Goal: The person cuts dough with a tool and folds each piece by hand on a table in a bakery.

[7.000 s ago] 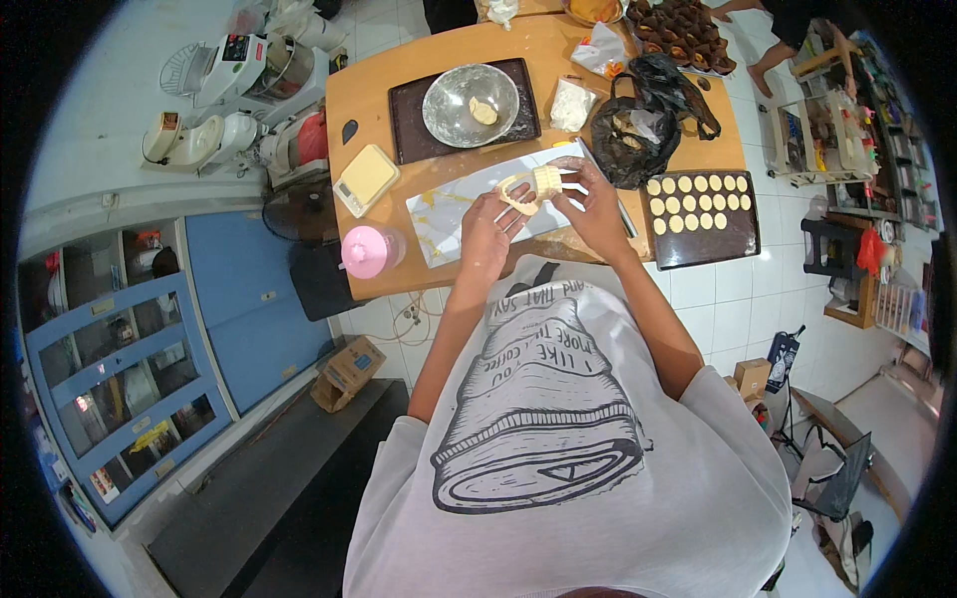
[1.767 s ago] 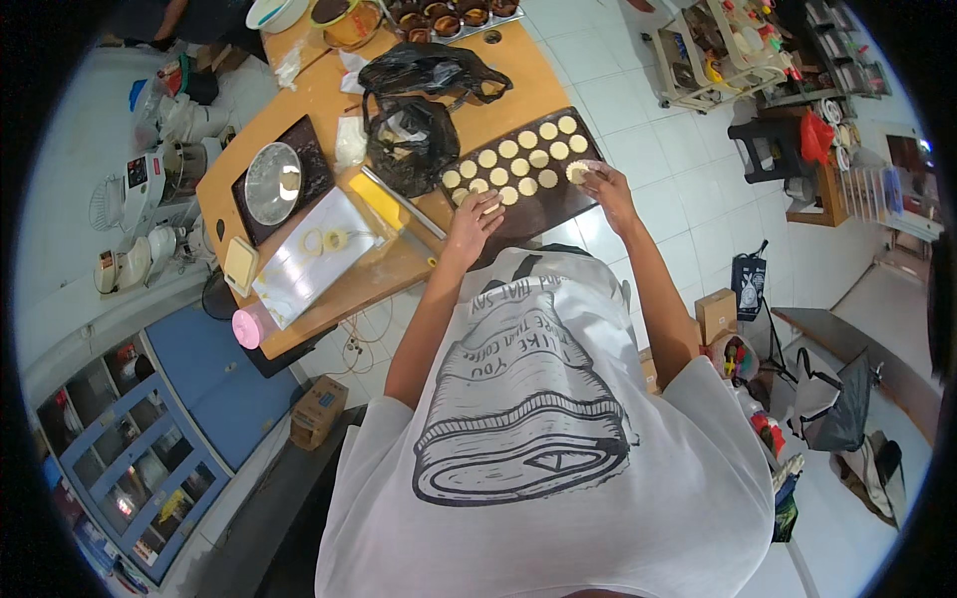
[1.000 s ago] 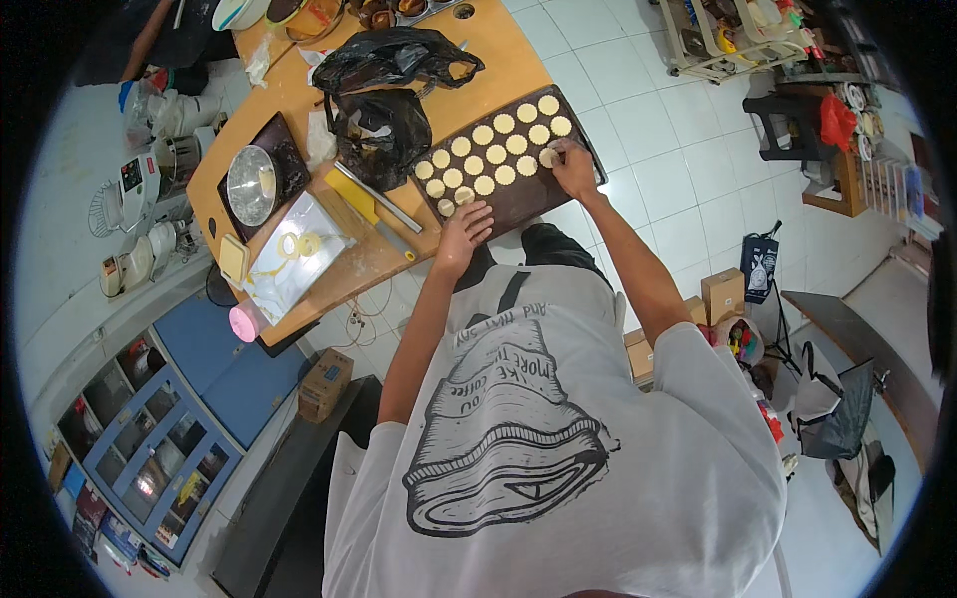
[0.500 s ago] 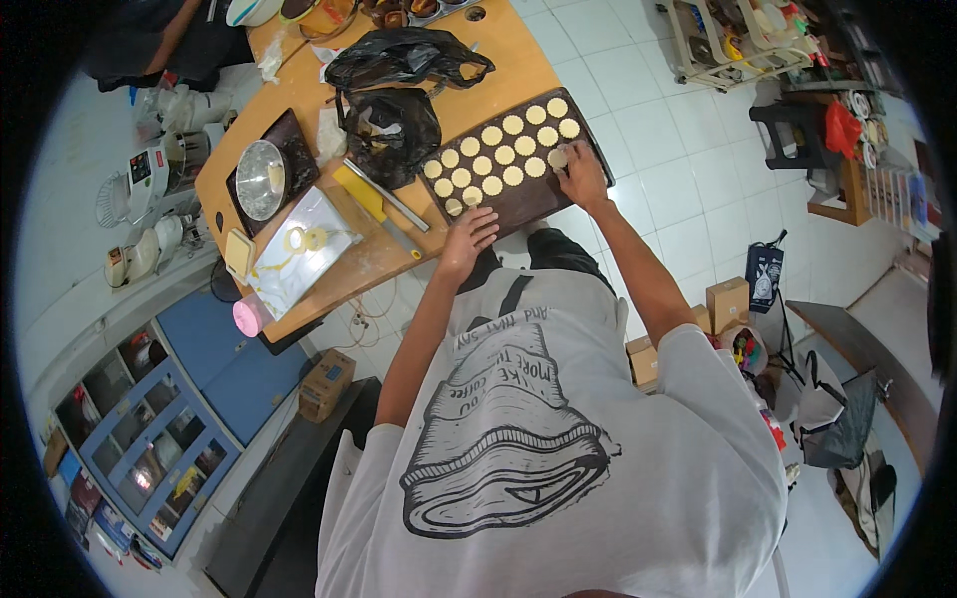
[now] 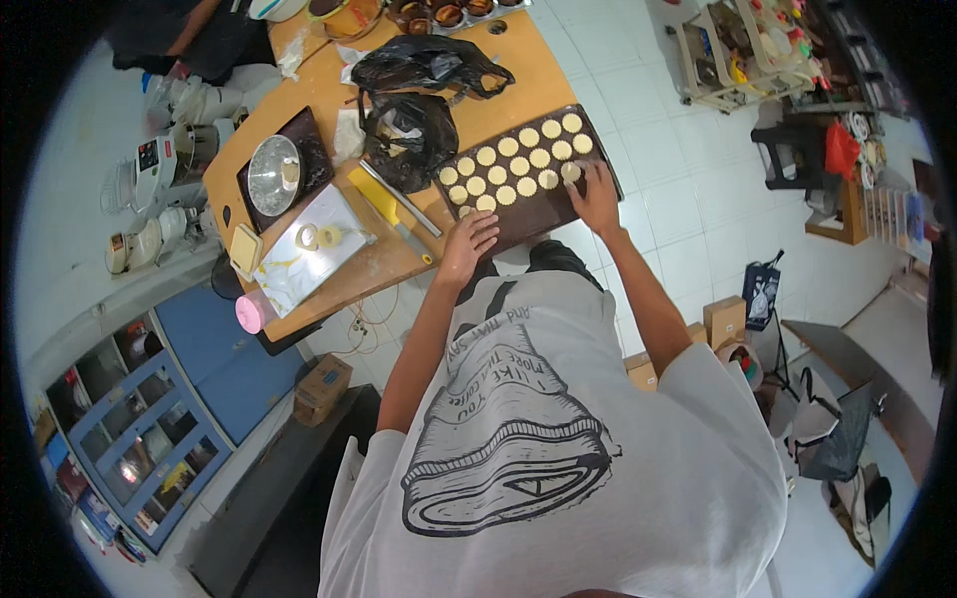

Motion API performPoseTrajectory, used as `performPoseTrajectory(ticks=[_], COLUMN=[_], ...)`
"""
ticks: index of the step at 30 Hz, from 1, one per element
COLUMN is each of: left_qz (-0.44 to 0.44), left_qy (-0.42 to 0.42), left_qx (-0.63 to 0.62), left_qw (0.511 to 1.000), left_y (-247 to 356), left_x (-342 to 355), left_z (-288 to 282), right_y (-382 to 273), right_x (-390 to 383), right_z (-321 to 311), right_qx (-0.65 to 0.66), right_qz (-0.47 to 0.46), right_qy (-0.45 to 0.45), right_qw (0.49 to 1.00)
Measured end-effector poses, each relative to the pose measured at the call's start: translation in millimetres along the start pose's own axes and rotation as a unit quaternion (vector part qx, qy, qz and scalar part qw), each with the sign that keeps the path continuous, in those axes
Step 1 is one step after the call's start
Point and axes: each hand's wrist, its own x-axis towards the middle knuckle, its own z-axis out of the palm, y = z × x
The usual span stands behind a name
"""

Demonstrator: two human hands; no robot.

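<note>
A dark baking tray [image 5: 528, 219] lies at the table's front right, with rows of pale, scallop-edged dough rounds [image 5: 525, 188] on it. My left hand [image 5: 472, 244] rests at the tray's near left edge, fingers stretched out and apart beside the lowest rounds, holding nothing. At the right side of the tray, my right hand [image 5: 596, 202] has its thumb and fingers apart next to a greyer dough round [image 5: 570, 172]. This round lies at the end of the nearest row, by the fingertips; whether they touch it is hard to make out.
Left of the tray are a yellow scraper [image 5: 374, 195], a metal rolling bar [image 5: 404, 201] and a marbled board [image 5: 309, 254] with dough scraps. Beyond stand a steel bowl [image 5: 274, 177], black plastic bags [image 5: 414, 145] and a pink container [image 5: 255, 312]. Another person's arm [image 5: 194, 25] shows far left.
The whole view has shifted slightly, so table and tray appear lower and further right. Both hands keep nearly the same places at the tray; the right hand's fingers look a little straighter.
</note>
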Motion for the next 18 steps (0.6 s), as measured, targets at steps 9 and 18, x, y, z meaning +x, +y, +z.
performPoseTrajectory(ticks=[9,18], left_qz=[0.134,0.227], left_qy=[0.043,0.173], left_qx=[-0.091,-0.151], left_qw=[0.986,0.947], left_y=[40,40], left_x=[-36,-97], left_z=[-47,-182], right_y=[-95,-252], right_x=[-1,28], right_z=[35,121], right_qx=[0.055,0.112], right_qz=[-0.080,-0.240], right_qy=[-0.057,-0.168], right_qw=[0.994,0.950])
